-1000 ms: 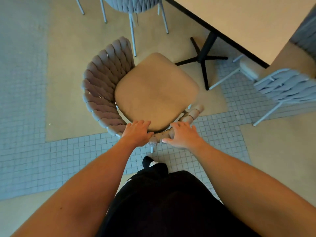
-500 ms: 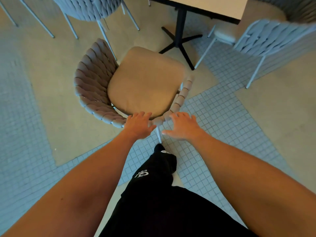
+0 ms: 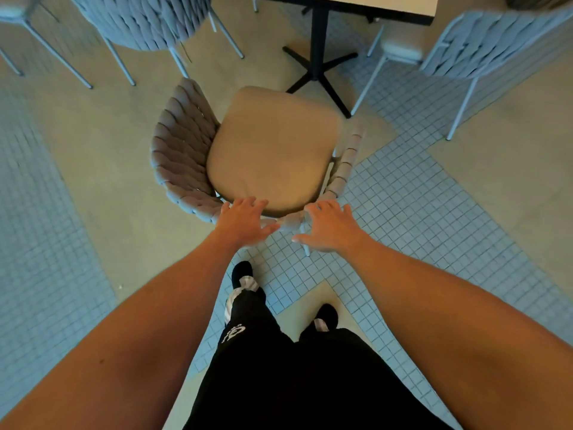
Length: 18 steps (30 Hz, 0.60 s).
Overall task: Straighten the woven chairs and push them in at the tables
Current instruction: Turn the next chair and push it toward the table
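A woven chair point(image 3: 183, 150) with a grey braided backrest and a tan seat cushion point(image 3: 273, 150) stands in front of me, its seat facing the table point(image 3: 372, 4). My left hand point(image 3: 245, 221) rests on the near rim of the backrest with its fingers spread and straight. My right hand point(image 3: 331, 229) is just right of it, fingers spread, at the rim by the chair's rear leg. Neither hand is wrapped round the weave.
The table's black pedestal base point(image 3: 316, 66) stands just beyond the seat. A second woven chair point(image 3: 139, 20) stands at the upper left and a third point(image 3: 496, 41) at the upper right by the table. My legs and shoes point(image 3: 245, 274) are behind the chair.
The chair has turned and slid toward the table base. My hands have stayed at the backrest rim, and their fingers are now spread wider and flatter.
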Motion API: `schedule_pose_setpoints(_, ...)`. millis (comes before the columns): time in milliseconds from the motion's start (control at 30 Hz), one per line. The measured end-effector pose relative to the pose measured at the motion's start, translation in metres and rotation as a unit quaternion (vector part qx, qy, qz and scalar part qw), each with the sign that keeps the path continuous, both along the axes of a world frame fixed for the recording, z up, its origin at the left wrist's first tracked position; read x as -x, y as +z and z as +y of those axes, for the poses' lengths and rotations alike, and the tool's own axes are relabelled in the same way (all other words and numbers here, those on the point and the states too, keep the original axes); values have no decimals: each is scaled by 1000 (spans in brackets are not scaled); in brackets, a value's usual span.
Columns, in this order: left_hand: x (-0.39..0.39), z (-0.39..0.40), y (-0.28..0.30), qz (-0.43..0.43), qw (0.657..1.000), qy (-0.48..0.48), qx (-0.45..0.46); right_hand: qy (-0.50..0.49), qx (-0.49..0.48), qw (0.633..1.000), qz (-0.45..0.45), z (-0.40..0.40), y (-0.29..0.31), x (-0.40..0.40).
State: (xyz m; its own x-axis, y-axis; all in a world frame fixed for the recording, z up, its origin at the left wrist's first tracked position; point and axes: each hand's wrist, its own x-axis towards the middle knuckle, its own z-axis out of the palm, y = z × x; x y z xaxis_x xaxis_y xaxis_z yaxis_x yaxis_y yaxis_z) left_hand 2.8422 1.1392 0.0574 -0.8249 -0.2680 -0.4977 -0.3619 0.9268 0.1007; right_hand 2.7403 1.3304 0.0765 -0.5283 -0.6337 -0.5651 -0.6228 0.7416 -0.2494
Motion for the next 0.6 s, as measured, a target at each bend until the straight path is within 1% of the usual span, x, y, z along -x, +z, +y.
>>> schedule_pose_setpoints(233, -3, -60, -7, -34, 997, -67, -1, -19, -29, 999, 2, -51, -10, -15)
schedule_pose_setpoints(333, -5, -89, -16, -32, 995, -98, -4, -19, -52, 998, 2, -75, -18, -21)
schedule_pose_setpoints(600, -17, -156, -56, -93, 980, -178, -15, -42, -106, 993, -41, -127, -50, -40)
